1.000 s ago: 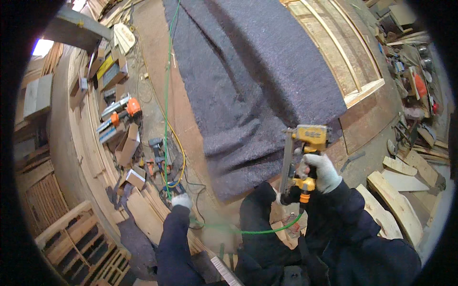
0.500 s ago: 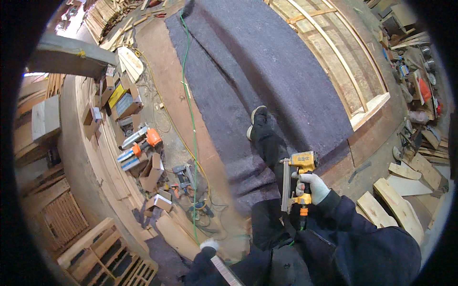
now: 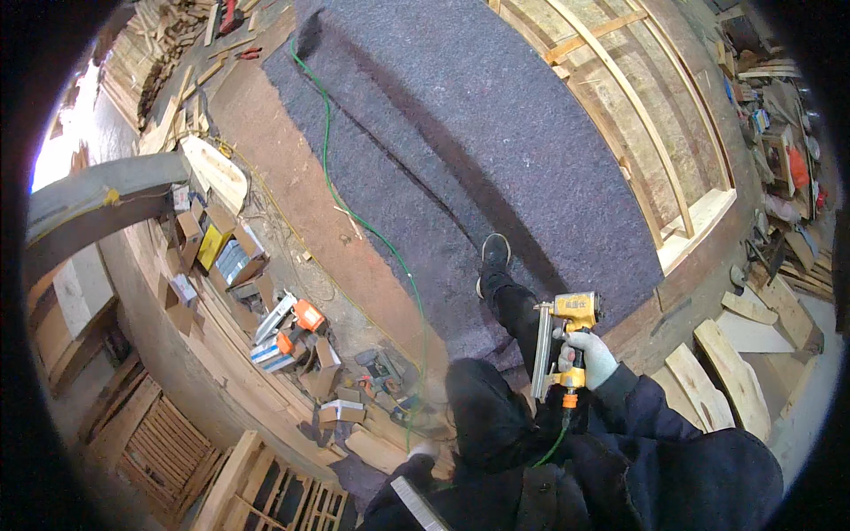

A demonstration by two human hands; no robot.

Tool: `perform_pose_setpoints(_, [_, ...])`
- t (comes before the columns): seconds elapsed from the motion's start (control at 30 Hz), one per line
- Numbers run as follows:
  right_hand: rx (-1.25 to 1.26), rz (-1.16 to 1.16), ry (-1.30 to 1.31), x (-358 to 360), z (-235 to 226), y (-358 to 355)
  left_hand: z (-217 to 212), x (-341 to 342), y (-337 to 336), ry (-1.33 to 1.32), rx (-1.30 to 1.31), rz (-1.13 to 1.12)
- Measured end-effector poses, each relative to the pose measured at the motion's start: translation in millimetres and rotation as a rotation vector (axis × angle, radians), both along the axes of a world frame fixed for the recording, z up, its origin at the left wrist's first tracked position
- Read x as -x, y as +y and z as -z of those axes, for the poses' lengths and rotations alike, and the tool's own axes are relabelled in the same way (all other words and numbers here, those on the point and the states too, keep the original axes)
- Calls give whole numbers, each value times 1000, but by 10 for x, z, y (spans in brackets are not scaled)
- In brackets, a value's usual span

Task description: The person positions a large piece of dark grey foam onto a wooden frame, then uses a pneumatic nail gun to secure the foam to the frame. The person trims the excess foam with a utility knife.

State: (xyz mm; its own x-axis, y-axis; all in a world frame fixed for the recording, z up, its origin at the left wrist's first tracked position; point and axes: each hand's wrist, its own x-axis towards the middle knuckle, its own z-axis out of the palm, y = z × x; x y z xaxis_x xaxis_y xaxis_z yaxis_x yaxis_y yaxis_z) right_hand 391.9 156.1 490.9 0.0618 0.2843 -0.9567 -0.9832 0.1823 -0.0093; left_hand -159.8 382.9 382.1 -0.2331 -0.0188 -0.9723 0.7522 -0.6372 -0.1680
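My gloved right hand (image 3: 591,356) is wrapped round the handle of a yellow nail gun (image 3: 575,310), whose grey magazine (image 3: 542,350) points toward me. At the gun's lower end an orange fitting joins a green air hose (image 3: 558,442). Low in view, my left hand (image 3: 425,450) is gloved, small and partly hidden by its dark sleeve; its fingers cannot be made out. The long green hose (image 3: 328,150) runs over the cloth and down to beside that hand. A pale narrow strip (image 3: 416,503) lies along the left forearm. My shoe (image 3: 496,252) stands on the grey felt cloth (image 3: 496,124).
Right of the cloth a curved wooden frame (image 3: 699,226) shows its slats. To the left stand open cardboard boxes (image 3: 235,257), orange-and-silver nail guns (image 3: 305,314) and a beam (image 3: 106,190). Pallets (image 3: 266,491) fill the lower left. Cut boards (image 3: 735,380) lie at right.
The view has turned and shifted, and one leg now shows a bent knee. My right hand keeps hold of the nail gun. The green hose bends differently, and its lower part lies farther right.
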Motion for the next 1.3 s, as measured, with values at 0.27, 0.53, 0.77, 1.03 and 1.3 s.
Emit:
perform_pose_setpoints(0.27, [1, 204, -42, -767, 71, 564, 309, -1084, 1672, -92, 309, 535])
perform_pose_setpoints(0.53, [258, 448, -129, -1515, 376, 1148, 1383, -3596, 4068, -290, 95, 601])
perform_pose_setpoints(0.77, [387, 666, -82, -1614, 677, 1445, 2211, -7187, 4844, -631, -28, 989])
perform_pose_setpoints(1.03, [286, 853, 25, -1204, 1411, 1461, 3056, -10232, 2113, -1739, 221, 912])
perform_pose_setpoints(1.3, [328, 882, 7, -871, 1981, 1170, 3450, -11140, -849, -1962, 380, 1183])
